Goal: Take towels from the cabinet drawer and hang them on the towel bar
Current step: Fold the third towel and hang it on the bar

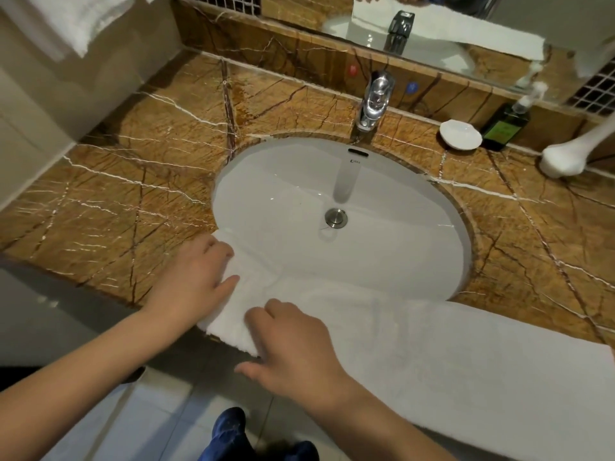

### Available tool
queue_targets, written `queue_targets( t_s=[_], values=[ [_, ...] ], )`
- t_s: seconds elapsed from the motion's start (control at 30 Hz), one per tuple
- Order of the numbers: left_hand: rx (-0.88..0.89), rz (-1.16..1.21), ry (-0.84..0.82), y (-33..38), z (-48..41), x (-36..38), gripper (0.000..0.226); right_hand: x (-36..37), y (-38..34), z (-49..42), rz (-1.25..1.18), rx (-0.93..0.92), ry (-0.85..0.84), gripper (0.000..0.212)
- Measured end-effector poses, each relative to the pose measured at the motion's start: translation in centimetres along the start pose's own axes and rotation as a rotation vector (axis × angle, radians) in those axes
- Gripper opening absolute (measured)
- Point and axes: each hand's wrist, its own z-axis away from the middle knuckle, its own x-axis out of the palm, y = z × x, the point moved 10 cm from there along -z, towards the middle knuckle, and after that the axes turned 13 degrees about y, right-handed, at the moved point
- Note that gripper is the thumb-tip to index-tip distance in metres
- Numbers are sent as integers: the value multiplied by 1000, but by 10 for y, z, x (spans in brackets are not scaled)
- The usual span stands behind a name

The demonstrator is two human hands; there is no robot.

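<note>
- Two hands, both at the left end of one white towel (432,354).
- The left hand (196,277), at about 8 o'clock, has its fingers curled over the far corner and its thumb laid on the cloth. It grips that corner.
- The right hand (293,347), at about 6 o'clock, has bent fingers bunching the cloth. Its thumb sticks out past the near edge and its fingertips are hidden.
- The towel lies along the front of the counter (133,181) and covers the near rim of the one sink (332,181). It is cut off at 4 o'clock.
- A second towel (66,24) hangs at 11 o'clock, also cut off.
- There is one tap (374,101) at 12 o'clock.
- One dish (461,134) and one bottle (506,124) sit at 2 o'clock.
- A white object (565,158) at 3 o'clock is hard to make out.
</note>
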Motion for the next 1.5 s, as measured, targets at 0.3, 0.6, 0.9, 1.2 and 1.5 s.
queue_targets(
  t_s=[0.3,0.6,0.9,1.2,1.5],
  values=[
    [-307,194,-24,-48,-4,9,56,26,-15,-11,-47,34,-27,25],
    [-274,42,-86,-64,19,-5,38,-19,28,-69,-294,248,281,24],
    [-806,554,-100,-90,13,14,44,45,72,-140,-529,602,4,34],
    [-651,600,-97,-84,-13,13,39,41,67,-144,-567,563,177,16],
    [-586,865,-157,-71,-24,9,45,24,61,-145,-713,560,261,16]
  ],
)
